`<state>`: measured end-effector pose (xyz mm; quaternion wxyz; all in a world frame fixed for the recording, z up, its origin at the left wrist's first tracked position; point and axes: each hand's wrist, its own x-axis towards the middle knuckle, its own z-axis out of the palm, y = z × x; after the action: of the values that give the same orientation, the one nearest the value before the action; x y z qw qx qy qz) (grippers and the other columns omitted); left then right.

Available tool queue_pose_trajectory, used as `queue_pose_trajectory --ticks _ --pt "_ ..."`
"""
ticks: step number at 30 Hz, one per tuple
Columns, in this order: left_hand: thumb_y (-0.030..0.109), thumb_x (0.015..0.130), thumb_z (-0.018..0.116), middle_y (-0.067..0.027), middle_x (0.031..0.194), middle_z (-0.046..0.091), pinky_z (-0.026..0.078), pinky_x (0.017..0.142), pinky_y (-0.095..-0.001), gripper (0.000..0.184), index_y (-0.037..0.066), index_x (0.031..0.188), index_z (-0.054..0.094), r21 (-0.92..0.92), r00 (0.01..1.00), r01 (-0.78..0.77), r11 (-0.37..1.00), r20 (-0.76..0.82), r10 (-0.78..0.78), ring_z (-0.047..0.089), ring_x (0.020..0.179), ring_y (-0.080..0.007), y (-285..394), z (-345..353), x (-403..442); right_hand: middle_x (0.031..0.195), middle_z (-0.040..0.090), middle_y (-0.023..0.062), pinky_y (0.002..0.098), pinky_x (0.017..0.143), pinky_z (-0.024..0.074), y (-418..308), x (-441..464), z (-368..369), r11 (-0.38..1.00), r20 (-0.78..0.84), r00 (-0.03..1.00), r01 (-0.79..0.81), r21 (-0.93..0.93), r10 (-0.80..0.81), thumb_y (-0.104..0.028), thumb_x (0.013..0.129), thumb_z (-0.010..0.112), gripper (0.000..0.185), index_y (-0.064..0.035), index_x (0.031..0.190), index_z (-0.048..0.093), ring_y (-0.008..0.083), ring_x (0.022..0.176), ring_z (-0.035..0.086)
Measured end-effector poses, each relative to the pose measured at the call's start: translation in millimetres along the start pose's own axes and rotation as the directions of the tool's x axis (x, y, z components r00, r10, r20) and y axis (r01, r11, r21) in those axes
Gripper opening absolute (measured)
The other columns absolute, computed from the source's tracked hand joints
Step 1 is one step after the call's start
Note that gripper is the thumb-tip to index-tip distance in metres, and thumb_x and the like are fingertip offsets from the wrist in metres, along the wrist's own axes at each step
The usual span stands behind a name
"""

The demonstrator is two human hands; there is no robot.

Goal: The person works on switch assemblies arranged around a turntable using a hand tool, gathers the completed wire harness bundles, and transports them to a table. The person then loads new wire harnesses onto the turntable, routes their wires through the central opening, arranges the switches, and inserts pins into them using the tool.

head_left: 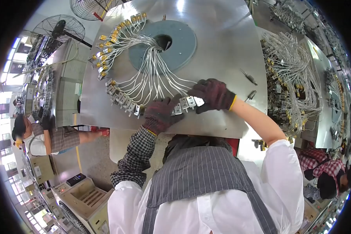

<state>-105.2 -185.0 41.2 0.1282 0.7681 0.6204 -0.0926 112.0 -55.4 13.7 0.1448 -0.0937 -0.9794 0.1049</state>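
Stainless worktable [226,43] fills most of the view ahead of the wearer. Off its right side: big heap of the same white-leaded assemblies [296,74], leads tangled on top, metal bodies mostly along the near-left edge. Cage fan [59,30] top left, beyond the table.

On the table: round grey disc [185,41] with a dark centre hole. Bundle of white leads [142,40] comes up at the hole and splays out two ways, left and toward the wearer.

Both hands gloved, dark knit with maroon. Left hand [162,113], checked sleeve, lies palm down across the near row, fingers partly curled; its grip is hidden, can't tell if it's holding a unit. Right hand [212,95], bare forearm, is at the right end of that row, fingers bent round the end unit area; can't confirm a pinch.

Units: near row of small metal-bodied units [124,100] curves along the table's near edge, a few showing between the hands. Second arc, brass-ended units [102,58], at the disc's left.

Smallest: slim screwdriver-like tool [249,77] and a short dark metal tool [252,94], both right of the right hand.
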Motion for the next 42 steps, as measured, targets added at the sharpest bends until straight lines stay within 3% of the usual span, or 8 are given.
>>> queue_pose_trajectory --ticks 16,21,23,28,33,35,36,42 --pt "0.057 0.058 0.078 -0.0171 0.114 0.058 0.039 0.095 -0.0500 0.087 0.004 0.122 0.054 0.115 0.899 -0.398 0.910 -0.150 0.412 0.054 0.107 -0.0349 -101.1 -77.0 -8.8 0.126 0.056 0.0171 0.0420 0.097 0.0440 -45.5 36.4 -32.4 0.855 -0.207 0.832 -0.479 0.197 0.514 -0.051 0.071 0.073 0.076 -0.0123 0.133 0.051 0.0316 0.116 0.054" --pt "0.041 0.068 0.077 -0.0196 0.120 0.057 0.039 0.099 -0.0502 0.071 0.002 0.122 0.053 -0.033 0.839 -0.415 0.909 -0.400 0.368 0.053 0.111 -0.0371 -77.8 -100.5 22.7 0.127 0.054 0.0184 0.0384 0.101 0.0427 11.6 -175.7 -101.2 -0.236 -0.773 -0.433 -0.902 0.363 0.464 -0.052 0.066 0.081 0.088 -0.0027 0.131 0.048 0.0305 0.117 0.052" --pt "0.038 0.071 0.074 -0.0193 0.119 0.057 0.044 0.093 -0.0489 0.066 0.003 0.123 0.052 -0.139 0.854 -0.426 0.894 -0.387 0.347 0.054 0.109 -0.0379 -39.6 -91.3 49.4 0.129 0.053 0.0210 0.0418 0.103 0.0408 27.2 -302.9 -98.3 -0.514 -0.852 -0.379 -0.843 0.156 0.362 -0.071 0.057 0.075 0.109 0.0008 0.134 0.045 0.0358 0.122 0.048" --pt "0.025 0.073 0.070 -0.0175 0.107 0.058 0.049 0.083 -0.0452 0.042 0.006 0.109 0.059 0.062 0.982 -0.164 0.984 -0.086 0.169 0.057 0.099 -0.0347 6.4 -73.3 87.2 0.117 0.064 0.0198 0.0437 0.091 0.0465 22.8 -385.9 -85.6 -0.494 -0.356 -0.617 -0.782 0.380 0.702 -0.061 0.074 0.069 0.071 -0.0100 0.123 0.062 0.0381 0.109 0.059" --pt "0.026 0.078 0.066 -0.0136 0.103 0.060 0.049 0.080 -0.0446 0.024 0.008 0.094 0.063 -0.137 0.915 -0.137 0.981 -0.398 0.072 0.059 0.093 -0.0340 -21.2 -49.4 65.5 0.101 0.068 0.0158 0.0347 0.073 0.0527 -46.9 -440.7 -14.6 0.446 -0.446 -0.798 -0.254 0.858 0.405 -0.011 0.076 0.077 0.037 0.0040 0.108 0.065 0.0203 0.084 0.065" --pt "0.027 0.077 0.066 -0.0127 0.103 0.059 0.049 0.075 -0.0445 0.025 0.009 0.093 0.063 -0.079 0.871 -0.117 0.990 -0.488 0.064 0.059 0.092 -0.0331 -23.4 -42.8 60.3 0.104 0.068 0.0139 0.0310 0.070 0.0511 -69.6 -457.3 -26.2 0.278 -0.262 -0.930 -0.188 0.942 0.258 -0.004 0.083 0.065 0.031 0.0003 0.114 0.064 0.0184 0.084 0.065" --pt "0.028 0.079 0.065 -0.0123 0.103 0.059 0.049 0.075 -0.0447 0.024 0.008 0.092 0.063 -0.010 0.831 -0.066 0.998 -0.554 0.049 0.059 0.091 -0.0331 -21.0 -39.5 58.4 0.087 0.070 0.0112 0.0283 0.061 0.0504 -78.6 -475.3 -24.7 -0.100 -0.767 -0.577 -0.812 0.575 0.281 -0.004 0.078 0.070 0.041 -0.0043 0.119 0.064 0.0166 0.063 0.062" --pt "0.025 0.083 0.062 -0.0114 0.099 0.060 0.050 0.070 -0.0434 0.020 0.008 0.095 0.063 -0.151 0.866 0.023 0.988 -0.491 -0.095 0.060 0.082 -0.0305 -23.4 -36.7 48.3 0.078 0.068 0.0082 0.0281 0.049 0.0353 -132.1 -377.8 -160.9 0.173 -0.483 -0.875 -0.470 0.865 0.037 -0.013 0.073 0.081 0.024 0.0014 0.090 0.072 0.0103 0.053 0.046"
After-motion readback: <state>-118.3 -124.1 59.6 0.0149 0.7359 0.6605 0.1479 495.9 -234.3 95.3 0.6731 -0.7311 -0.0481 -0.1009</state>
